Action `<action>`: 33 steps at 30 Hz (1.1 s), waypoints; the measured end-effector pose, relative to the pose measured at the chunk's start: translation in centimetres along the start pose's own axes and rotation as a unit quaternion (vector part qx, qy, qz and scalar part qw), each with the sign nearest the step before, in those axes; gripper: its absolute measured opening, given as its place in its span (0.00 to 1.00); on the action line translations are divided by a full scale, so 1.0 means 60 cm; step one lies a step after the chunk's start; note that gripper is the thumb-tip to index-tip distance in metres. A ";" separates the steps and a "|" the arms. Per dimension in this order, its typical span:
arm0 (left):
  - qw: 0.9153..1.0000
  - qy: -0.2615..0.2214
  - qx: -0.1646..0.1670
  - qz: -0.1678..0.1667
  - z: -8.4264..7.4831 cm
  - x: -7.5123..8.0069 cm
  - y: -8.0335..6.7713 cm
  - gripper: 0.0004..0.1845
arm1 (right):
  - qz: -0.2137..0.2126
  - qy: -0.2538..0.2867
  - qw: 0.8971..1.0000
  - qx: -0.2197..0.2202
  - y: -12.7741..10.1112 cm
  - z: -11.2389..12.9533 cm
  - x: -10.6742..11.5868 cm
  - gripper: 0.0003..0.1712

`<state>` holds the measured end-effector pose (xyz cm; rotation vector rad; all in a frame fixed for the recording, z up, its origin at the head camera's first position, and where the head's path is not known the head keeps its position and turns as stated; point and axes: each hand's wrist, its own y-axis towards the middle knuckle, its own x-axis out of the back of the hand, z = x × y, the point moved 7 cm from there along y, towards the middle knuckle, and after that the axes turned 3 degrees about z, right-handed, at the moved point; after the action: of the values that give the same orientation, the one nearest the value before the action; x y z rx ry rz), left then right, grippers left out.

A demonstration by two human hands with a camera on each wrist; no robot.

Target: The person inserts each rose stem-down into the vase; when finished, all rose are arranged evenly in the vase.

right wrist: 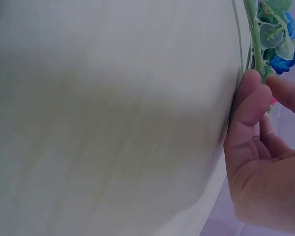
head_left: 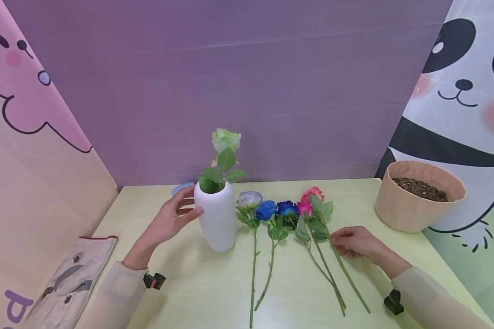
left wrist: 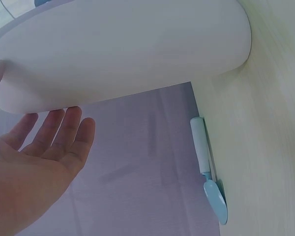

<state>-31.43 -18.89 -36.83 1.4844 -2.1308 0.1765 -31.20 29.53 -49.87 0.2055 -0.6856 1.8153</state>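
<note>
Pale green surface [head_left: 214,292] before purple backdrop: right hand [head_left: 356,242] pinching light, bendable pink rose stem [head_left: 346,269] mid-length, clear of crushable bloom; left hand [head_left: 170,221] spread against smooth, tippable white vase [head_left: 217,219].

purple back wall [head_left: 247,82], cartoon side panels, pale yellow-green table [head_left: 214,292].

We see the vase [head_left: 216,217] at centre frame, four stems [head_left: 290,237] lying to its right, the pot [head_left: 416,196] at far right.
</note>
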 end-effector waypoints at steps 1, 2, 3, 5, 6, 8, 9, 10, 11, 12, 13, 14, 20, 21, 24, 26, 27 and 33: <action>1.000 0.000 0.000 0.000 0.000 0.000 0.000 0.36 | 0.000 -0.003 1.000 0.000 0.000 0.001 0.000 0.21; 1.000 0.000 0.000 0.000 -0.001 0.000 0.000 0.36 | -0.001 -0.005 1.000 -0.001 0.000 0.002 0.000 0.20; 1.000 0.000 -0.001 0.000 -0.002 0.000 0.001 0.36 | -0.001 -0.007 1.000 -0.002 0.000 0.003 -0.001 0.20; 1.000 0.000 -0.002 0.000 -0.003 0.000 0.001 0.36 | -0.001 -0.012 1.000 -0.003 0.000 0.005 -0.001 0.20; 1.000 -0.001 -0.002 0.001 -0.003 0.000 0.001 0.36 | -0.002 -0.014 1.000 -0.004 0.001 0.006 -0.001 0.20; 1.000 -0.002 -0.002 0.001 -0.004 0.000 0.001 0.36 | -0.004 -0.020 1.000 -0.006 0.001 0.007 -0.001 0.20; 1.000 -0.001 -0.003 0.000 -0.004 0.000 0.002 0.36 | -0.005 -0.023 1.000 -0.006 0.002 0.008 -0.001 0.20; 1.000 0.000 -0.003 0.000 -0.004 0.000 0.002 0.36 | -0.006 -0.025 1.000 -0.006 0.002 0.009 -0.001 0.20; 1.000 0.001 -0.004 -0.001 -0.004 0.001 0.002 0.36 | -0.007 -0.027 1.000 -0.007 0.003 0.009 -0.001 0.20; 1.000 0.002 -0.004 -0.001 -0.004 0.001 0.002 0.36 | -0.008 -0.028 1.000 -0.008 0.004 0.009 -0.001 0.20; 1.000 0.002 -0.005 -0.002 -0.004 0.001 0.002 0.36 | -0.009 -0.029 0.999 -0.009 0.005 0.010 0.000 0.20; 1.000 0.002 -0.005 -0.002 -0.004 0.001 0.002 0.36 | -0.007 -0.031 0.999 -0.006 0.006 0.010 0.000 0.20; 1.000 -0.002 0.000 0.000 -0.004 0.000 0.001 0.36 | 0.004 -0.016 1.000 -0.010 0.007 0.007 0.001 0.19; 1.000 -0.002 -0.001 0.001 -0.003 0.000 0.001 0.36 | 0.007 -0.009 1.000 -0.012 0.007 0.006 0.000 0.19; 1.000 -0.002 -0.003 0.001 -0.002 0.000 0.000 0.36 | 0.017 0.008 1.000 -0.015 0.007 0.006 -0.002 0.19; 1.000 -0.003 -0.005 0.001 -0.002 0.000 0.000 0.36 | 0.023 0.017 0.999 -0.016 0.006 0.006 -0.004 0.19; 1.000 -0.003 -0.005 0.000 -0.002 0.000 0.000 0.36 | 0.024 0.021 0.999 -0.017 0.006 0.006 -0.005 0.19; 1.000 -0.003 0.005 0.000 -0.002 0.000 -0.001 0.36 | 0.036 0.030 0.999 -0.013 0.002 0.011 -0.007 0.19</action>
<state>-31.32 -18.87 -36.75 1.4930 -2.1387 0.1834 -31.29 28.81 -49.59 0.1109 -0.6809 1.8727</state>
